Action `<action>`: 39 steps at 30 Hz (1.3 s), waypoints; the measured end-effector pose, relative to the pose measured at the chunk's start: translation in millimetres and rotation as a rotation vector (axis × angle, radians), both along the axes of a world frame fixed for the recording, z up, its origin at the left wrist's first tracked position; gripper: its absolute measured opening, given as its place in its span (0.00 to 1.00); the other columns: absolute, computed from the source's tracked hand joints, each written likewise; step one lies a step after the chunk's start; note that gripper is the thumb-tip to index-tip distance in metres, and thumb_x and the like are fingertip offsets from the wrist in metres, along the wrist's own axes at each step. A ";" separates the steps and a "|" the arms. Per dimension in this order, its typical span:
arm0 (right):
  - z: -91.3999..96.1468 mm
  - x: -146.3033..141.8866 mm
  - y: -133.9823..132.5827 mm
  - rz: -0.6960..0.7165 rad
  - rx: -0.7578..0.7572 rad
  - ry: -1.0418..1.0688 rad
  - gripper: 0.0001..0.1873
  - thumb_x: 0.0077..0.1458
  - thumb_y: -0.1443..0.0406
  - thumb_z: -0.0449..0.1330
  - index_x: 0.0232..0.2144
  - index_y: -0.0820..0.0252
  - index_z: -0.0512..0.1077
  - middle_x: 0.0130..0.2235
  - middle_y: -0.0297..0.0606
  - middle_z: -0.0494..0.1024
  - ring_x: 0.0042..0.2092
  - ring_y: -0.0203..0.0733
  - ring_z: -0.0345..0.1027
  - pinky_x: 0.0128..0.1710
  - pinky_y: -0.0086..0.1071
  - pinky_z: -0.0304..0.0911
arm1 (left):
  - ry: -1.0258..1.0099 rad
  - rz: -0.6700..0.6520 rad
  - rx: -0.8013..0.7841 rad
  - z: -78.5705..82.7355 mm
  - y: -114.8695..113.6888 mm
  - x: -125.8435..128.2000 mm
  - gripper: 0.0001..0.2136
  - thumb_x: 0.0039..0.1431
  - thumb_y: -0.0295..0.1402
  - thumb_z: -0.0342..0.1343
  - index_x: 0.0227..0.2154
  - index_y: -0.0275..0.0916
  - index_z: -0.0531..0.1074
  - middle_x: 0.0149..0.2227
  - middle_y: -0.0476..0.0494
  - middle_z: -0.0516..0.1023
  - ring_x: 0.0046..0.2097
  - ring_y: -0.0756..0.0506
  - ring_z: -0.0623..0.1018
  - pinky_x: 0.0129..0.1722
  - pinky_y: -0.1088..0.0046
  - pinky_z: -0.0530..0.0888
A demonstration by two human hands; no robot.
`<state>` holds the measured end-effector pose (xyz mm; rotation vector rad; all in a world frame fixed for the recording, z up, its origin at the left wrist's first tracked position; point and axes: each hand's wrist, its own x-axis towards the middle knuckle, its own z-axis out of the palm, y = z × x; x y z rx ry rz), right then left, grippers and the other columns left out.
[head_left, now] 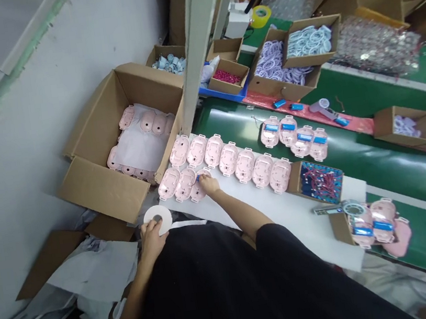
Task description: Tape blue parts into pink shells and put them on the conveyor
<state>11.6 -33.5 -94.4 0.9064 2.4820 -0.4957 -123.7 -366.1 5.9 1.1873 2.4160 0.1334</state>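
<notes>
My left hand [153,236] is closed around a roll of white tape [164,215], and a white strip [186,223] stretches from it toward the right. My right hand [209,184] reaches down to a pink plastic shell [197,193] in the front row. Its fingers are pinched on a small blue battery [198,177] at that shell, mostly hidden by the hand. Beside it lie two more open shells, among them the nearest one [185,184]. Behind them runs a longer row of open pink shells [230,158] on a white sheet [304,218].
A large open carton [90,129] with pink shells stands left. A box of wired parts [321,181] ends the shell row. Shells with blue batteries [304,136] sit on the green belt [227,118]. A metal post [196,40] rises at the back.
</notes>
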 end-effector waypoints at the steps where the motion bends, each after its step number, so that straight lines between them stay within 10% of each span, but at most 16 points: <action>1: 2.0 5.4 3.1 0.011 -0.011 0.011 0.21 0.68 0.73 0.45 0.57 0.67 0.69 0.57 0.60 0.73 0.59 0.52 0.68 0.53 0.41 0.70 | -0.002 -0.001 0.007 -0.6 2.2 0.5 0.23 0.58 0.37 0.63 0.57 0.41 0.77 0.52 0.35 0.77 0.52 0.34 0.69 0.54 0.57 0.69; 8: 9.8 58.7 1.2 -0.046 -0.043 0.060 0.23 0.64 0.76 0.45 0.57 0.71 0.70 0.56 0.63 0.73 0.58 0.56 0.68 0.54 0.46 0.70 | 0.010 -0.038 0.034 -5.3 12.8 3.2 0.23 0.57 0.38 0.63 0.56 0.41 0.77 0.49 0.37 0.78 0.52 0.35 0.68 0.54 0.58 0.68; 15: 4.2 50.3 -19.9 -0.302 -0.100 0.196 0.26 0.63 0.76 0.47 0.62 0.76 0.64 0.61 0.73 0.66 0.64 0.61 0.62 0.58 0.56 0.66 | -0.011 -0.140 0.014 0.5 34.9 3.6 0.23 0.57 0.39 0.63 0.54 0.39 0.78 0.47 0.37 0.78 0.51 0.35 0.70 0.56 0.58 0.68; 20: 29.0 66.9 -10.3 -0.487 -0.235 0.433 0.22 0.64 0.78 0.48 0.57 0.67 0.69 0.62 0.59 0.71 0.66 0.51 0.61 0.64 0.50 0.61 | 0.013 -0.232 0.079 3.4 61.6 1.9 0.20 0.57 0.40 0.62 0.51 0.39 0.79 0.49 0.37 0.79 0.51 0.34 0.72 0.56 0.55 0.69; 24: 65.8 101.1 -6.6 -0.640 -0.293 0.702 0.21 0.60 0.75 0.59 0.54 0.59 0.73 0.67 0.44 0.69 0.71 0.48 0.52 0.70 0.48 0.49 | 0.054 -0.344 0.288 4.1 96.9 16.2 0.20 0.60 0.42 0.58 0.51 0.37 0.77 0.54 0.32 0.78 0.56 0.30 0.72 0.60 0.47 0.66; 27: 95.8 126.8 -25.7 -0.726 -0.377 0.848 0.22 0.59 0.65 0.64 0.56 0.57 0.74 0.60 0.44 0.77 0.61 0.51 0.69 0.60 0.46 0.65 | 0.035 -0.451 0.471 14.2 134.5 42.7 0.22 0.63 0.42 0.55 0.56 0.35 0.71 0.57 0.29 0.75 0.67 0.28 0.63 0.63 0.45 0.64; 33: 137.8 175.1 -83.1 -0.626 -1.023 1.071 0.15 0.56 0.49 0.64 0.38 0.49 0.81 0.30 0.30 0.84 0.32 0.43 0.78 0.37 0.38 0.72 | 0.076 -0.487 0.629 42.5 231.8 84.4 0.19 0.65 0.37 0.50 0.57 0.35 0.65 0.59 0.27 0.71 0.71 0.29 0.57 0.69 0.40 0.54; 36: 139.6 220.1 -66.1 -0.624 -0.861 0.999 0.10 0.51 0.52 0.68 0.27 0.48 0.81 0.27 0.28 0.82 0.30 0.43 0.77 0.35 0.36 0.70 | 0.086 -0.365 0.647 47.9 262.4 88.7 0.20 0.66 0.38 0.50 0.57 0.35 0.64 0.57 0.26 0.72 0.69 0.30 0.62 0.69 0.41 0.56; 39: 130.0 275.9 5.7 -0.721 -0.508 0.868 0.10 0.43 0.55 0.73 0.28 0.50 0.82 0.30 0.30 0.83 0.33 0.45 0.77 0.37 0.35 0.70 | 0.070 -0.287 0.656 51.2 264.1 102.7 0.22 0.64 0.43 0.53 0.56 0.35 0.66 0.55 0.26 0.73 0.69 0.28 0.60 0.67 0.42 0.60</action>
